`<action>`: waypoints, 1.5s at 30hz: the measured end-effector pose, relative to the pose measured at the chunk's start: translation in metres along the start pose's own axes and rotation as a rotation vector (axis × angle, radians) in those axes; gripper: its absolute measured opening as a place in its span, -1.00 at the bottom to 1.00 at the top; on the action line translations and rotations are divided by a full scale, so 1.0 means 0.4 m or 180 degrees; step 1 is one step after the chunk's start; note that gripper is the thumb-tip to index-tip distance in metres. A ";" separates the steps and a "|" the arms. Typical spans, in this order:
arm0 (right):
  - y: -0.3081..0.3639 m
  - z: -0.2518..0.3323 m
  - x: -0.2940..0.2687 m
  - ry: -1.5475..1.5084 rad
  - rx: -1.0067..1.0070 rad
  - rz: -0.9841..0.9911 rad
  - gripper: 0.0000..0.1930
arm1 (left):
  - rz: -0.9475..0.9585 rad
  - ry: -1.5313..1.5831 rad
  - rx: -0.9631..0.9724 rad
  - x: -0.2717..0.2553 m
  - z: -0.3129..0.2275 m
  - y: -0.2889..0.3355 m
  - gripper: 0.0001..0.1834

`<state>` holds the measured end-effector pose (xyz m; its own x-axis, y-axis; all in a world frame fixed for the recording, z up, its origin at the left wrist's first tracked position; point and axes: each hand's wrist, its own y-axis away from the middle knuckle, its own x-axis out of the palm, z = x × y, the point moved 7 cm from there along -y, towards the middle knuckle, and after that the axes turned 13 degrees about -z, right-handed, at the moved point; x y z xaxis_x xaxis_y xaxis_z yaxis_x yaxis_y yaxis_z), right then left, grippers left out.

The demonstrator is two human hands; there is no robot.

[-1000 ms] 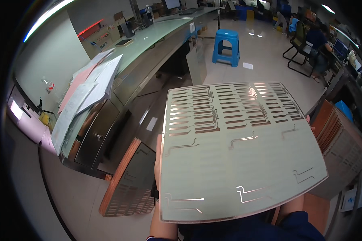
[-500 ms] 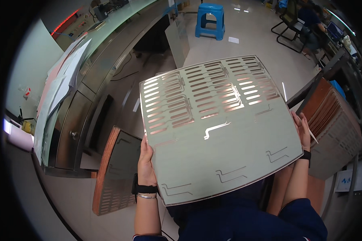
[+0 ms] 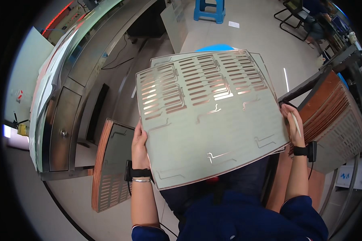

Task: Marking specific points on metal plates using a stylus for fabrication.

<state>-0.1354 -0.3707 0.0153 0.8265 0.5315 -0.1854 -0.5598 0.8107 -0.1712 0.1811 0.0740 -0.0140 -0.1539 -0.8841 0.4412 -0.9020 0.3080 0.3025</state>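
A large pale grey-green circuit board panel [image 3: 213, 128] with shiny copper bars and tracks lies tilted over my lap. My left hand [image 3: 140, 146] grips its left edge, thumb on top and fingers beneath, out of sight. At the right edge, my right hand [image 3: 294, 124] holds the panel too, and a thin white pointed stick [image 3: 296, 123] is tucked along its fingers. Behind and below the held panel, a second similar panel [image 3: 259, 66] shows at the far edge and right corner. A bit of blue surface [image 3: 215, 47] peeks out beyond both.
Stacked panels stand on edge at my left [image 3: 112, 164], and a thicker stack of panels [image 3: 334, 124] leans on the right by a dark frame. A metal drawer cabinet [image 3: 64, 116] is on the left. Ahead are a blue stool [image 3: 210, 11] and a seated person [image 3: 314, 28].
The panel has come lower and nearer in my hands, uncovering the second panel and the blue surface behind it. The light glints have shifted across the copper. Both hands keep their hold.
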 end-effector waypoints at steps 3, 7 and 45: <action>0.031 0.078 0.041 0.1211 -0.0796 -0.0386 -0.56 | -0.0572 0.0184 0.0099 -0.038 -0.028 -0.018 -0.46; 0.097 0.138 0.136 0.1026 -0.0937 -0.0010 -0.55 | -0.0820 0.0053 0.1320 -0.063 -0.109 -0.024 -0.48; 0.439 0.263 0.612 0.1009 -0.2232 0.1787 -0.70 | 0.0217 -0.4502 0.2638 0.101 0.028 0.239 -0.50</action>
<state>-0.0251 -0.0725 0.0416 0.4292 0.6238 -0.6532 -0.8633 0.0706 -0.4998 0.0842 0.0638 0.0230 -0.0043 -0.6203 -0.7843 -0.7638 0.5083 -0.3978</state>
